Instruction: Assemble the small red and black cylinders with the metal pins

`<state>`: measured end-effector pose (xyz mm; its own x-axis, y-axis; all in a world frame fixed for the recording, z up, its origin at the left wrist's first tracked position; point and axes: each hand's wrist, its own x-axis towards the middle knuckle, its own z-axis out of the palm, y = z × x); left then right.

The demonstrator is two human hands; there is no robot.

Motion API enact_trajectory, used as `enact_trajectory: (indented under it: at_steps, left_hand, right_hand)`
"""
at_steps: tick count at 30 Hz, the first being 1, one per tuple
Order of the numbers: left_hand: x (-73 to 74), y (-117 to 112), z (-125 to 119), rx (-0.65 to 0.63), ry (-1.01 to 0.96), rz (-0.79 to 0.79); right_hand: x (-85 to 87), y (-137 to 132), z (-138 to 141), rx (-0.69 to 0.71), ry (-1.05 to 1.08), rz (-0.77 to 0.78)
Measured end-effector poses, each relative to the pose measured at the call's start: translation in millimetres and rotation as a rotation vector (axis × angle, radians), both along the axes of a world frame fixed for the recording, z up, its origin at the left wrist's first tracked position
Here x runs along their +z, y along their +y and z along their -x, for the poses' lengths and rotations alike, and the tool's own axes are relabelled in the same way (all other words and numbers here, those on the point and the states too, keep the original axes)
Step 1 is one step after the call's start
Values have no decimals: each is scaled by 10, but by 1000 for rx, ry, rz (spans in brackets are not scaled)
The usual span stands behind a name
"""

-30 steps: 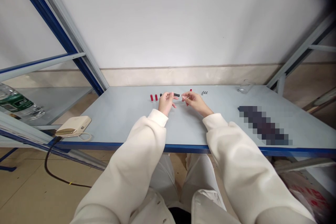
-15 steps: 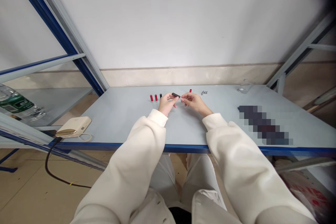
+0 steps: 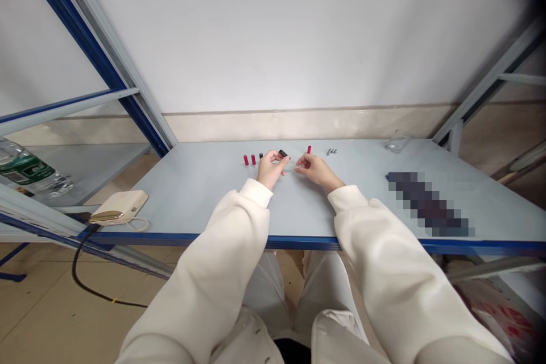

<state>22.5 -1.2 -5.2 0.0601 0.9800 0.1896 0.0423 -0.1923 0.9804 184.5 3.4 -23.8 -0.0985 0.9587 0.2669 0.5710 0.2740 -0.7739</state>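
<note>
Left of the small black piece (image 3: 283, 153) stand two red caps (image 3: 249, 159). The left hand (image 3: 270, 167) pinches that piece above the table (image 3: 200, 187). Just right of it, the right hand (image 3: 314, 168) has its fingers curled together; its contents are unclear.

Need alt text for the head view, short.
Two hands in white sleeves work over a grey-blue table: the left hand pinches a small black cylinder, and the right hand is close beside it. Two red cylinders stand just left of them.
</note>
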Motion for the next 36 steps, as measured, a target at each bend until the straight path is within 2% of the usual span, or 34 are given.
enact_trajectory:
  at_steps: [4, 7, 10, 14, 18, 23, 29, 33, 36]
  left_hand:
    - [-46, 22, 3, 28, 87, -91]
    - [-79, 17, -13, 47, 251, -183]
    - [-107, 3, -41, 19, 384, -247]
    - [-136, 23, -86, -41, 431, -240]
    - [-162, 122, -182, -65, 474, -232]
    - [-214, 327, -436, -68, 519, -225]
    - [-256, 520, -750, 16, 607, -168]
    - [-300, 604, -833, 67, 690, -138]
    - [-338, 645, -834, 60, 741, -100]
  right_hand:
    - [-23, 26, -73, -116, -124, 16]
    - [-33, 55, -159, -212, -164, 21]
    - [-61, 100, -256, -291, -176, 52]
    - [-135, 176, -356, -385, -221, 85]
    - [-202, 244, -394, -409, -265, 84]
    - [-231, 290, -413, -418, -295, 70]
    - [-221, 302, -436, -421, -325, 60]
    - [-215, 302, -441, -426, -352, 60]
    - [-218, 306, -443, -428, -366, 59]
